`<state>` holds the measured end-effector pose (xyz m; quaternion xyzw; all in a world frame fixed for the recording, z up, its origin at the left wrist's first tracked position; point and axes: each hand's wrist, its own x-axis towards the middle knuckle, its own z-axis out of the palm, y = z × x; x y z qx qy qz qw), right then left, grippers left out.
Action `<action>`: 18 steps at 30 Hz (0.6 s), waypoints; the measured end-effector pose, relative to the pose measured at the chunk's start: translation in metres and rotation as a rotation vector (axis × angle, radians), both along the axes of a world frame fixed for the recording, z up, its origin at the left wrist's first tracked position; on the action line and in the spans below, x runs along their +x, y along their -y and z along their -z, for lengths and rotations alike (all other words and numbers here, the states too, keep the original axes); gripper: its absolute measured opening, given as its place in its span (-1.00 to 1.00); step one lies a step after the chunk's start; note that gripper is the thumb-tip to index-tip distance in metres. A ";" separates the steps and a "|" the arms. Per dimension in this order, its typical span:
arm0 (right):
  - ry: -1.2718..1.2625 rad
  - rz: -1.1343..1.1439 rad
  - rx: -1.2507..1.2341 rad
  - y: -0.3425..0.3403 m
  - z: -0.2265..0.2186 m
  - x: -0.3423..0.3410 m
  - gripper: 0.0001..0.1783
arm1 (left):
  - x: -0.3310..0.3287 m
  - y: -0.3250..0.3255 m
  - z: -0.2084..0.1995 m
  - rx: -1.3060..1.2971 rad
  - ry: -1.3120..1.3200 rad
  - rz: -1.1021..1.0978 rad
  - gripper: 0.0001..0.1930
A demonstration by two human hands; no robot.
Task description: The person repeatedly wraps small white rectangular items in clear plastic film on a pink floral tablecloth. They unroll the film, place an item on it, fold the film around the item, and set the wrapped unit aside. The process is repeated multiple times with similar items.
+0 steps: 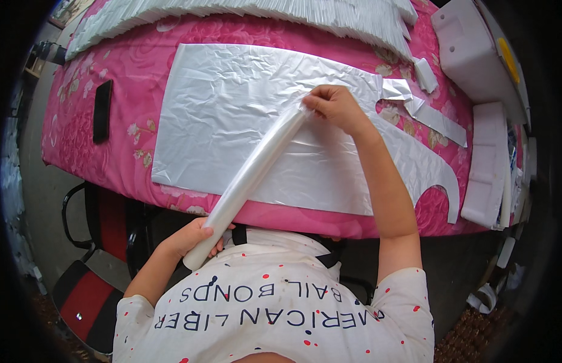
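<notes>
Over pink table (111, 163), both hands (left hand (193, 238), right hand (335, 106)) gripping rolled plastic film (251, 172).

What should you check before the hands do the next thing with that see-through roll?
1. Left hand grips the near end of the clear plastic roll: ok.
2. Right hand pinches the roll's far end: ok.
3. Roll held tight, not unrolling: ok, it looks tight.
4. Flat plastic sheet lies spread on the pink tablecloth: ok, though wrinkled.
5. Black phone lies apart from the sheet: ok.
6. Whether the roll is joined to the flat sheet: cannot tell.
</notes>
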<state>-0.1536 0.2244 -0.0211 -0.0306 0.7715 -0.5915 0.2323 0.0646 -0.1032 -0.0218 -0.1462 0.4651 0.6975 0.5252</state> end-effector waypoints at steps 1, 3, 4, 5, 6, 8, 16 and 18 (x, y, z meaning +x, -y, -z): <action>-0.035 0.035 0.037 -0.007 0.002 -0.004 -0.82 | 0.000 -0.001 -0.001 -0.015 -0.001 0.007 -0.20; -0.105 0.106 0.110 -0.029 0.007 -0.020 -0.81 | 0.003 0.006 0.001 0.008 0.044 0.031 -0.27; -0.202 0.145 0.177 -0.047 0.013 -0.031 -0.79 | 0.005 0.011 0.001 0.021 0.065 0.047 -0.30; -0.297 0.186 0.244 -0.067 0.019 -0.042 -0.78 | 0.007 0.014 0.000 0.000 0.069 0.072 -0.29; -0.328 0.258 0.308 -0.084 0.018 -0.051 -0.76 | 0.011 0.018 0.000 -0.020 0.074 0.094 -0.27; -0.407 0.345 0.431 -0.119 0.013 -0.064 -0.75 | 0.017 0.035 0.004 -0.041 0.094 0.187 -0.29; -0.437 0.360 0.391 -0.140 0.004 -0.061 -0.75 | -0.008 0.053 -0.007 0.007 -0.098 0.554 -0.44; -0.416 0.318 0.346 -0.110 0.006 -0.054 -0.75 | -0.048 0.025 -0.024 -0.159 -0.431 0.699 -0.44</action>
